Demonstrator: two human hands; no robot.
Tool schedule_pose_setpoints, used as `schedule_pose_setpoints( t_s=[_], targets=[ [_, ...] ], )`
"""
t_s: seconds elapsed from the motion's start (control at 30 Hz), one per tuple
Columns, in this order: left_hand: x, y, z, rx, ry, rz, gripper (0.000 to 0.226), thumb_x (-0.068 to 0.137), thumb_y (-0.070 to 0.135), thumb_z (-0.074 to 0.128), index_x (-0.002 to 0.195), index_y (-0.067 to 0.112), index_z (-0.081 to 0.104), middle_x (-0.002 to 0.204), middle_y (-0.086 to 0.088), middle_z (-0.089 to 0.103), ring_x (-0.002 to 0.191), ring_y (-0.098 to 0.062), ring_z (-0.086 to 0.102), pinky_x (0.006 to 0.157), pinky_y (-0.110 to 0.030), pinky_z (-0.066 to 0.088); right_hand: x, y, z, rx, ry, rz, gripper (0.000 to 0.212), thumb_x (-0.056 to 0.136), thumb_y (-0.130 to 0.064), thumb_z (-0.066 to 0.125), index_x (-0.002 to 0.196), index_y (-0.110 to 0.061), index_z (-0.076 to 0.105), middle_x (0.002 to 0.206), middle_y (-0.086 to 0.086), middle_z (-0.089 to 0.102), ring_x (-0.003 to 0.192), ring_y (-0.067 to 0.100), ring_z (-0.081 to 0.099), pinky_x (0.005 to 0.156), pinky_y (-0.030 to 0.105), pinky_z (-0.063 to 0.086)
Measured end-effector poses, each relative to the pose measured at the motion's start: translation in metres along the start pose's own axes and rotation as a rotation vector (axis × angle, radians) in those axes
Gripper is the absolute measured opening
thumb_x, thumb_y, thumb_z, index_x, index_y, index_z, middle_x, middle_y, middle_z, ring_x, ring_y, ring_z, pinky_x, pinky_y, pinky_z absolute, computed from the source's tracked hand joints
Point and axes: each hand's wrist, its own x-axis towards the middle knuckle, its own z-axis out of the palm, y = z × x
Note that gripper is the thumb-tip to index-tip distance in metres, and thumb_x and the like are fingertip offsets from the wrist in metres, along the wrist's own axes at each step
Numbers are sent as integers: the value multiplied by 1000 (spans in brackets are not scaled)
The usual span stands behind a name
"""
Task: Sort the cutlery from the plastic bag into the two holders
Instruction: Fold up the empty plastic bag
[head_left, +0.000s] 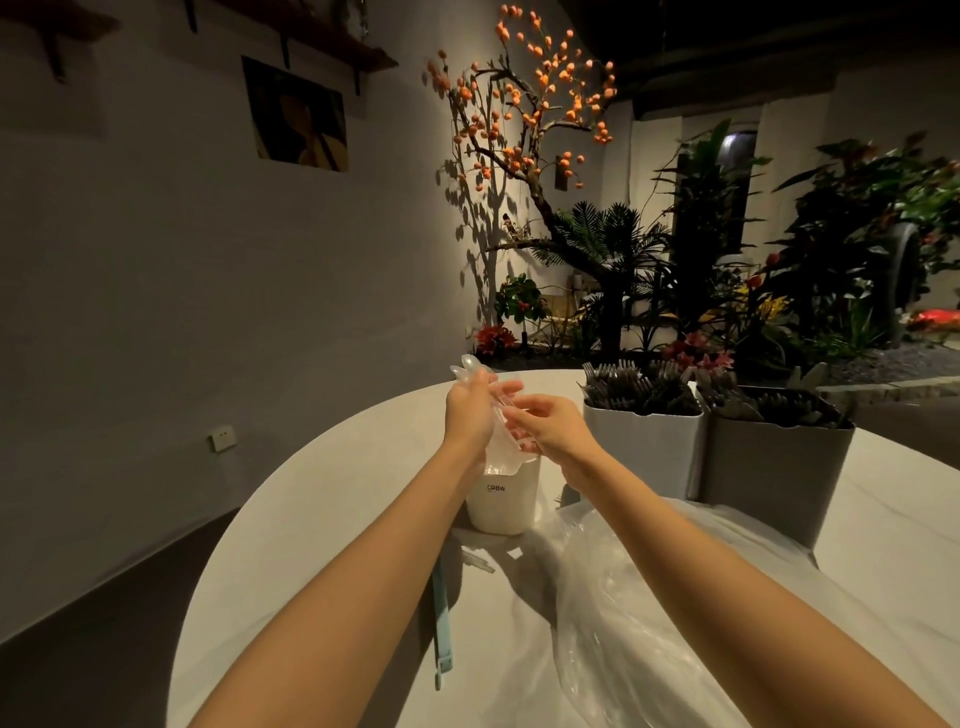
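Head view looks down two bare forearms to both hands raised over a white cup (502, 500) on the round white table (322, 499). Left hand (470, 411) is curled round a bundle of clear plastic spoons (470, 370), whose bowls stick up above its fingers and whose lower ends reach the cup's mouth. Right hand (545, 423) meets the bundle from the other side, its fingers bent against the spoons. Plastic bag (623, 597) lies crumpled on the table under the right forearm. Two grey holders stand side by side at the right: the nearer-left holder (644, 447) and the right holder (769, 467), both packed with dark forks. A pale blue strap (442, 634) lies flat near the cup
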Motion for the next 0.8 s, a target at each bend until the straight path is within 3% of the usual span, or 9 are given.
schedule_pose_setpoints(
  t_s=[0.13, 0.23, 0.37, 0.47, 0.6, 0.67, 0.73, 0.8],
  targets=[
    [12, -6, 1, 79, 31, 48, 28, 105, 33, 31, 106, 15, 52, 97, -7, 59, 95, -17, 54, 85, -35, 39, 9, 12, 3, -205, 146, -104, 26, 91, -24, 64, 108, -5, 67, 90, 4, 69, 81, 14, 66, 67, 21, 53],
    [16, -12, 0, 179, -5, 56, 32, 105, 34, 30, 122, 12, 46, 94, -2, 55, 93, -13, 52, 86, -32, 36, 9, 18, 2, -234, 258, -130, 20, 97, -23, 54, 98, -9, 68, 83, 0, 67, 82, 13, 62, 66, 17, 45],
    [18, -22, -2, 355, -102, 88, 40, 105, 35, 29, 139, 14, 34, 112, -3, 56, 112, -16, 51, 100, -35, 38, 10, 24, -2, -259, 278, -122, 26, 97, -17, 46, 95, -9, 71, 79, -2, 65, 76, 9, 58, 62, 15, 41],
    [17, -27, -2, 488, -127, 113, 37, 105, 28, 33, 139, 14, 29, 129, -3, 49, 102, -9, 52, 87, -27, 40, 13, 28, -3, -265, 281, -120, 28, 97, -15, 44, 99, -8, 71, 86, 0, 65, 82, 10, 58, 64, 16, 42],
    [21, -30, 2, 533, -38, 136, 32, 103, 22, 41, 131, 13, 30, 124, -6, 50, 86, -6, 56, 70, -20, 44, 12, 34, -4, -248, 279, -134, 29, 98, -14, 43, 98, -8, 71, 91, -2, 65, 83, 8, 57, 66, 16, 42],
    [22, -33, 5, 542, -6, 128, 30, 100, 26, 48, 122, 17, 30, 120, -7, 53, 96, -17, 60, 82, -32, 52, 11, 36, -2, -246, 278, -141, 30, 98, -13, 42, 99, -8, 71, 95, -1, 66, 87, 10, 58, 72, 19, 42],
    [19, -38, 10, 581, 25, 106, 33, 97, 32, 53, 118, 18, 30, 116, -7, 56, 102, -25, 61, 94, -44, 49, 12, 38, -1, -246, 273, -149, 31, 99, -13, 41, 101, -6, 71, 97, 0, 65, 88, 10, 57, 70, 13, 42],
    [13, -40, 13, 610, 78, 101, 39, 97, 32, 54, 125, 15, 32, 119, -7, 57, 105, -26, 60, 97, -41, 46, 12, 40, 0, -253, 270, -162, 32, 100, -13, 40, 101, -5, 70, 96, 0, 64, 85, 8, 56, 63, 4, 40]
  ],
)
